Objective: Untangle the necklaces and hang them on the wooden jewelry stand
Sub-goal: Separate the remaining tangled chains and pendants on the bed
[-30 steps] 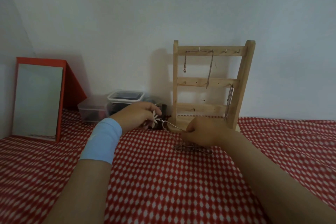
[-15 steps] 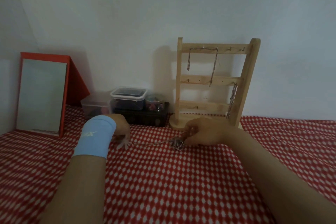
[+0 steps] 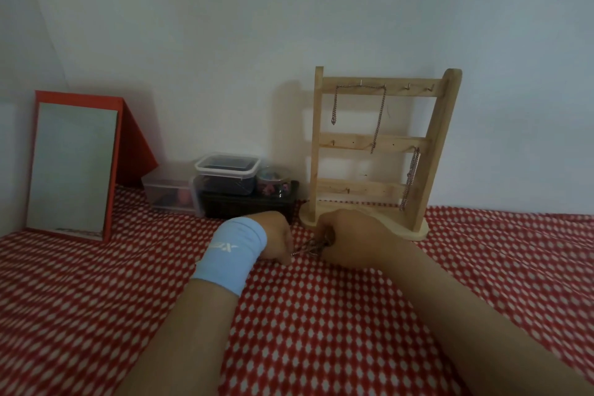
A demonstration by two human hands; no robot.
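Note:
A wooden jewelry stand [image 3: 430, 151] rises against the wall at the back. One chain [image 3: 379, 119] drapes over two pegs of its top bar, and a second chain [image 3: 409, 180] hangs from the middle bar on the right. Just in front of the stand's base, a tangled silver necklace [image 3: 310, 247] lies bunched on the red checked cloth between my hands. My left hand [image 3: 278, 239], with a light blue wristband, pinches one end of it. My right hand [image 3: 350, 239] grips the bunch from the right. Most of the necklace is hidden by my fingers.
A red-framed mirror [image 3: 72, 167] leans on the wall at the left. Clear plastic boxes [image 3: 225, 173] sit on and beside a dark box [image 3: 247, 206], left of the stand. The red checked cloth [image 3: 321, 315] covers the whole surface.
My left hand came down from near the boxes to the cloth, then moved right towards my right hand. The stretched chain has gathered into a bunch between both hands.

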